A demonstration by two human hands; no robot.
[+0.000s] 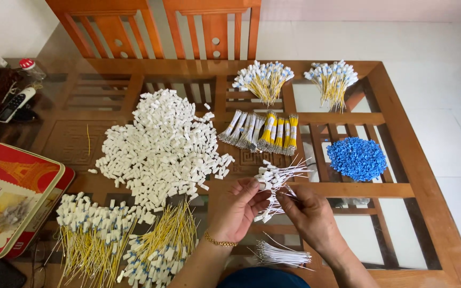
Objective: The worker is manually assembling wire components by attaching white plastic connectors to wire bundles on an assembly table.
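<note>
Left hand, gold bracelet at the wrist, pinched a bundle of white-capped white wires between thumb and fingertips, just above the near edge of the glass-topped wooden counter. Right hand sat just beside it, fingers closed on wire ends from the same bundle; exact grip was hard to tell, partly hidden. The bundle fanned out up and to the right from both hands. A loose bunch of white wires lay near the right wrist, closer to the person. To the left of the hands lay a big heap of small white plastic caps. Near the left forearm were yellow wires with white-and-blue caps, and another pile of the same kind further left. Beyond the hands were tied bundles of white and yellow wires in a row. A pile of small blue plastic pieces lay to the right. Two capped yellow-wire bunches rested at the far edge. A red tin box was at far left, a cordless phone beyond it. Wooden chairs stood behind the counter.
</note>
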